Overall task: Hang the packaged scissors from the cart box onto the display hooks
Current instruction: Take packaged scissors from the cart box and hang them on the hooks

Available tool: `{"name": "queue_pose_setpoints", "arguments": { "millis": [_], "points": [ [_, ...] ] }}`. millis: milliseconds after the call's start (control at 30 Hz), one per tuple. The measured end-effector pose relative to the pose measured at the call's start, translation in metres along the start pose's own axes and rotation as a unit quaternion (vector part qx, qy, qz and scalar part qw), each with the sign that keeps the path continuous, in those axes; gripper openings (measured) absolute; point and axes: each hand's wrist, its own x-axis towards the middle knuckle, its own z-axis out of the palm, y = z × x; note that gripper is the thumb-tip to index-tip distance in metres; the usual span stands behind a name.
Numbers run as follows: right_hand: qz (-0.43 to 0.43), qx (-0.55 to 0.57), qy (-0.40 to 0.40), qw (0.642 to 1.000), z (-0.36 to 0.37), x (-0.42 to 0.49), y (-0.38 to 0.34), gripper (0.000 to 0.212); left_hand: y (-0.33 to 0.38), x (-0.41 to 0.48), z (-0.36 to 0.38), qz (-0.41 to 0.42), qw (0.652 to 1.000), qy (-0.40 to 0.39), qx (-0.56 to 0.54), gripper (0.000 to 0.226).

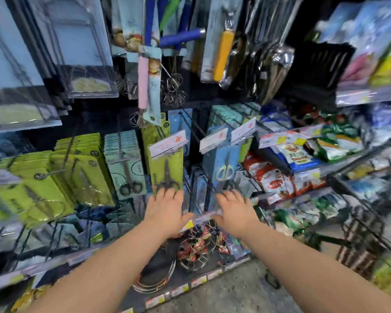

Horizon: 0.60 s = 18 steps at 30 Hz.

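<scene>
Just above your left hand (165, 211) fingertips hangs a green scissors pack (166, 170): matt card backing under a glossy clear plastic blister, dark metal blades inside. Above your right hand (233, 211) fingers, the blue scissors pack (224, 168) shows the same card-and-film finish, with smooth pale plastic handles. The display hooks (191, 123) beyond your fingertips are thin dark wire. Below your palms, wire whisks (194, 251) look bright and shiny.

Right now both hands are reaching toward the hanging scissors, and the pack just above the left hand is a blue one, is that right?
Not quite: in the head view the scissors pack above the left hand is green. The blue pack hangs above the right hand.
</scene>
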Motion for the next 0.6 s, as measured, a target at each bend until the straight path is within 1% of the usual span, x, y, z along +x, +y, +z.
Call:
{"name": "queue_pose_setpoints", "arguments": {
  "millis": [100, 167, 267, 400, 467, 533, 600],
  "points": [
    [0.064, -0.008, -0.011, 0.998, 0.006, -0.045, 0.017, 0.063, 0.026, -0.005, 0.008, 0.063, 0.998, 0.007, 0.004, 0.071],
    [0.119, -0.005, -0.025, 0.993, 0.010, -0.078, 0.032, 0.067, 0.052, -0.007, 0.014, 0.105, 0.994, -0.008, -0.004, 0.072],
    [0.199, 0.004, -0.022, 0.980, 0.013, -0.134, 0.065, 0.067, 0.106, -0.015, 0.020, 0.171, 0.985, -0.034, -0.009, 0.076],
    [0.299, 0.017, 0.015, 0.954, 0.019, -0.209, 0.108, 0.065, 0.181, -0.030, 0.021, 0.268, 0.962, -0.052, 0.006, 0.077],
    [0.326, 0.027, 0.014, 0.945, 0.022, -0.228, 0.120, 0.062, 0.200, -0.037, 0.020, 0.289, 0.955, -0.061, 0.015, 0.075],
    [0.385, 0.048, 0.023, 0.921, 0.024, -0.278, 0.147, 0.060, 0.256, -0.050, 0.022, 0.349, 0.935, -0.055, 0.029, 0.074],
    [0.420, 0.059, 0.028, 0.905, 0.028, -0.312, 0.172, 0.060, 0.298, -0.062, 0.020, 0.381, 0.922, -0.058, 0.028, 0.074]
  ]
}}
